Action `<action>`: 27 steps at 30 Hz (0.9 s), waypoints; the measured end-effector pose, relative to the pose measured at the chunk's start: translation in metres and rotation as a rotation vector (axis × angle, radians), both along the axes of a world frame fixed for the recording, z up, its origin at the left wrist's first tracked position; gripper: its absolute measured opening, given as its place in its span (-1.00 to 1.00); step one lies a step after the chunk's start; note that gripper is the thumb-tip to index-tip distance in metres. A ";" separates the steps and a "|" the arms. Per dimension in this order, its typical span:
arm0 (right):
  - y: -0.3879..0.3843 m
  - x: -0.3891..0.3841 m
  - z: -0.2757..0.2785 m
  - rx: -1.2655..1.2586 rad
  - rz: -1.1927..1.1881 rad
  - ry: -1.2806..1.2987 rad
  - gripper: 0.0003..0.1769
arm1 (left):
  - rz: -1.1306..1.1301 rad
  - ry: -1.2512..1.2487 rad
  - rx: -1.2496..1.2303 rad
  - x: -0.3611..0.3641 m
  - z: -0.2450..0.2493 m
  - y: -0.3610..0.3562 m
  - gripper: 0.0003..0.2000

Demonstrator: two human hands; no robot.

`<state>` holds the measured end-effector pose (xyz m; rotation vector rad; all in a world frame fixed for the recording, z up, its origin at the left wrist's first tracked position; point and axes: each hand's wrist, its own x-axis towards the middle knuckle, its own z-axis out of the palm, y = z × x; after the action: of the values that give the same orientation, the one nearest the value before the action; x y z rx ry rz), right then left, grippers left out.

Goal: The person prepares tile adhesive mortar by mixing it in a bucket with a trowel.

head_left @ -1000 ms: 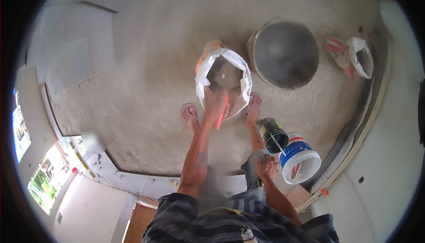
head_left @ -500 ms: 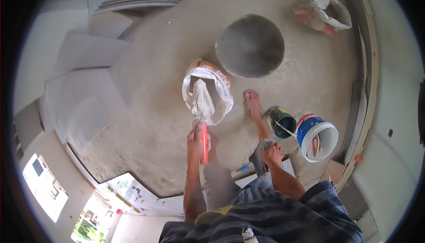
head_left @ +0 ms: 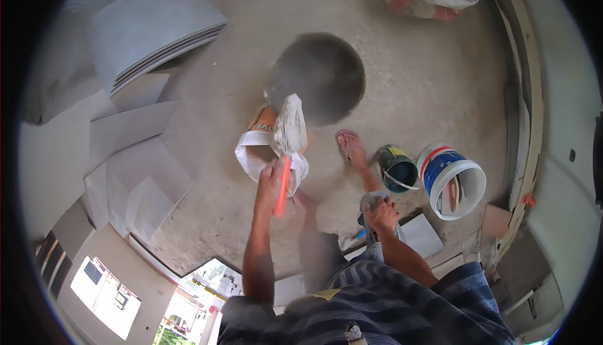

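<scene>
A trowel (head_left: 290,125) with a red-orange handle is in my left hand (head_left: 270,181), fingers wrapped round the handle. Its blade carries whitish-grey powder and points forward, over the rim of an opened white-and-orange sack (head_left: 249,137). Just beyond the blade tip lies a round, dark grey, basin-like shape (head_left: 320,78), blurred, with the blade tip overlapping its near edge in view. My right hand (head_left: 383,216) rests on my right knee, fingers spread over it and holding nothing.
A dark green pail (head_left: 397,170) and a blue-and-white bucket (head_left: 433,164) with tools inside stand right of my foot. Another opened sack (head_left: 433,5) sits at the far right. Stacked grey tiles (head_left: 157,24) and loose tiles (head_left: 141,125) lie on the left.
The loaded trowel has risen out of the sack's mouth and moved forward toward the dark round shape. The view has turned; my right hand stays on the knee.
</scene>
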<state>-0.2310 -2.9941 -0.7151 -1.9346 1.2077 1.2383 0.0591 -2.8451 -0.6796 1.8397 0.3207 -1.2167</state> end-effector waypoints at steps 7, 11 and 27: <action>0.005 -0.029 -0.027 -0.176 -0.058 -0.080 -0.33 | -0.275 0.088 0.129 0.073 -0.126 -0.091 -0.60; -0.009 -0.026 -0.013 -0.087 -0.181 -0.057 -0.33 | -0.439 0.115 0.282 0.102 -0.179 -0.152 -0.65; -0.019 -0.007 -0.007 -0.093 -0.282 -0.033 -0.38 | -1.605 -0.536 0.628 0.131 -0.148 -0.270 -0.76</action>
<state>-0.2379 -3.0130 -0.7223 -1.7657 1.4839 1.0165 0.1900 -3.1147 -0.8278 2.9312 -1.5170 -1.5083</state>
